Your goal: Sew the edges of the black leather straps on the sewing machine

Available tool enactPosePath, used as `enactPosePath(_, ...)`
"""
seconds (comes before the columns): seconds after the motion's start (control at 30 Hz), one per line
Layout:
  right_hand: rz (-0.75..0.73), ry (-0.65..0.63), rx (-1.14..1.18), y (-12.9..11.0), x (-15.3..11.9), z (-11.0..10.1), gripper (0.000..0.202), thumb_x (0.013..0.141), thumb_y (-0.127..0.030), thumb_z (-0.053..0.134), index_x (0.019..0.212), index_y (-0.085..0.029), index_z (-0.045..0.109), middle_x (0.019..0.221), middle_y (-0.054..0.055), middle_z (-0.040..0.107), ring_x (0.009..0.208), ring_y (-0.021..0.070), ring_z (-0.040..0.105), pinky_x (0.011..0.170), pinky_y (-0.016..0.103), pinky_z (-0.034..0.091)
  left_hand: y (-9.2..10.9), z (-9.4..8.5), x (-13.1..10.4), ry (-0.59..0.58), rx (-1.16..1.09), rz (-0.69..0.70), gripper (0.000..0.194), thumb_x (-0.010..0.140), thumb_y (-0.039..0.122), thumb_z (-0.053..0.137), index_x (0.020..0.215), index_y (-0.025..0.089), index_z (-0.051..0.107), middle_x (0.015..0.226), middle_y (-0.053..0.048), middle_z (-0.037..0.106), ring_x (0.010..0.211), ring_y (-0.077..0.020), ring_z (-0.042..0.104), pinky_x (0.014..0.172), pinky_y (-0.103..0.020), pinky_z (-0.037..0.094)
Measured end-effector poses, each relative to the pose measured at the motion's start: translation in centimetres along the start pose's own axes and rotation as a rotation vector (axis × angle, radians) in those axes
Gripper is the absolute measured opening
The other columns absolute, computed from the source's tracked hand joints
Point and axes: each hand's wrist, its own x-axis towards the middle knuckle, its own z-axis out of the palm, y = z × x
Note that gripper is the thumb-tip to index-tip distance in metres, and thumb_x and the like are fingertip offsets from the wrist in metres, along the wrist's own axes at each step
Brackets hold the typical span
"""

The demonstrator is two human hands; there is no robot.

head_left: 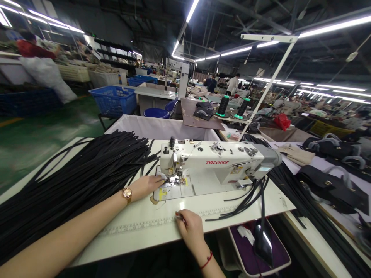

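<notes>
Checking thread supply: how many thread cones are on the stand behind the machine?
2. Dark thread cone on the left, second thread cone just right of it, both upright on the thread stand. Others may be hidden.

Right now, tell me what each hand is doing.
Left hand: fingers reach to the needle area of the sewing machine; grip cannot be told.
Right hand: closed, pinching a small thin tool above the table.

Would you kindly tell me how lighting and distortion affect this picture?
Head view: ceiling tube lights blow out to white; the wide lens bows the table edge; the sewing machine is evenly lit; the left hand and right hand are sharp.
</notes>
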Motion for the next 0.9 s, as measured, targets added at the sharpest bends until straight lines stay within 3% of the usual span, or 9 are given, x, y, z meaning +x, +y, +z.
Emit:
enactPosePath(0.2,-0.003,0.008,-0.002,0.0,0.0,0.3,0.014,0.084,-0.017,0.050,0.082,-0.021,0.063,0.069,0.001,0.064,0.063,0.0158,0.057,0.060,0.025,0.034,2.9,0.0,-0.4,-0.095,0.041,-0.052,0.027,0.091,0.008,0.043,0.112,0.014,0.058,0.119,-0.014,0.060,0.091,-0.0230,0.064,0.080,-0.034,0.051)
enactPosePath(0.53,-0.007,0.009,0.006,0.1,-0.1,0.2,0.014,0.084,-0.017,0.049,0.082,-0.021,0.062,0.069,0.001,0.064,0.064,0.0157,0.057,0.059,0.025,0.034,3.8,-0.2,0.2,-0.161,0.018,-0.171,0.027,0.089,0.006,0.040,0.109,0.015,0.057,0.111,-0.011,0.061,0.087,-0.0224,0.064,0.078,-0.033,0.050)
enactPosePath(0.67,-0.007,0.014,0.003,0.1,-0.1,0.3,0.014,0.084,-0.018,0.048,0.082,-0.020,0.062,0.068,0.002,0.063,0.063,0.0160,0.056,0.059,0.025,0.034,4.7,0.3,0.6,-0.160,-0.005,-0.258,0.024,0.085,0.004,0.044,0.104,0.012,0.057,0.108,-0.014,0.061,0.085,-0.0240,0.064,0.075,-0.034,0.051)
enactPosePath(0.9,0.001,-0.005,-0.002,-0.2,0.0,0.0,0.016,0.086,-0.017,0.047,0.083,-0.020,0.063,0.069,0.002,0.064,0.064,0.0161,0.057,0.059,0.025,0.035,6.8,1.2,1.9,-0.104,-0.103,-0.415,0.027,0.093,0.008,0.033,0.098,0.010,0.060,0.100,-0.016,0.064,0.086,-0.0224,0.066,0.078,-0.032,0.051)
